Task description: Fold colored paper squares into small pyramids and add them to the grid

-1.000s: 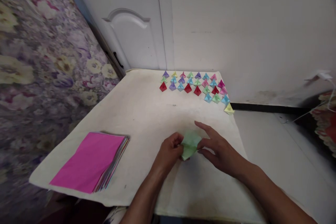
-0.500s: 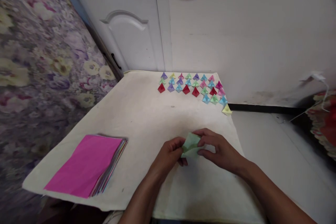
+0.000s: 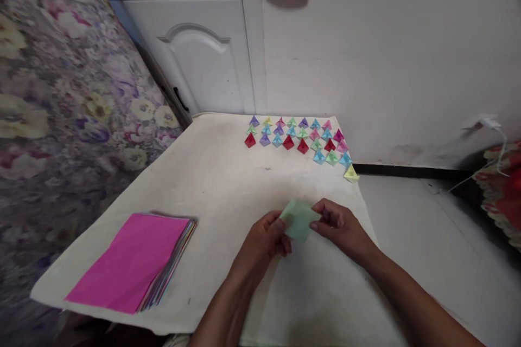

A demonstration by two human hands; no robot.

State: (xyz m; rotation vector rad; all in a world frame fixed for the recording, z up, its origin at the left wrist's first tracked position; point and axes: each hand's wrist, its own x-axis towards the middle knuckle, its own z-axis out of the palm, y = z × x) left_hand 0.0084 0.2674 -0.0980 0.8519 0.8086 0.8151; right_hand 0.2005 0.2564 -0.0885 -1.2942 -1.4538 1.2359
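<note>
A small light-green piece of folded paper (image 3: 300, 221) is held up between my two hands over the near part of the table. My left hand (image 3: 266, 234) pinches its left edge, thumb on top and the other fingers curled beneath. At the right corner, the thumb and fingertips of my right hand (image 3: 338, 226) are closed on the same paper. Its face looks flat and roughly square, slightly blurred; the underside is hidden.
Several rows of small folded paper pieces (image 3: 302, 133) in many colours lie along the far right edge of the cloth-covered table (image 3: 220, 173). A stack of coloured paper (image 3: 130, 263), pink on top, lies at the left. Behind stand a white cabinet (image 3: 199, 54) and a wall.
The green paper was partly folded open with a flap raised; now it appears flatter and turned face up. My right fingers have shifted to its right corner. The view has tilted slightly upward.
</note>
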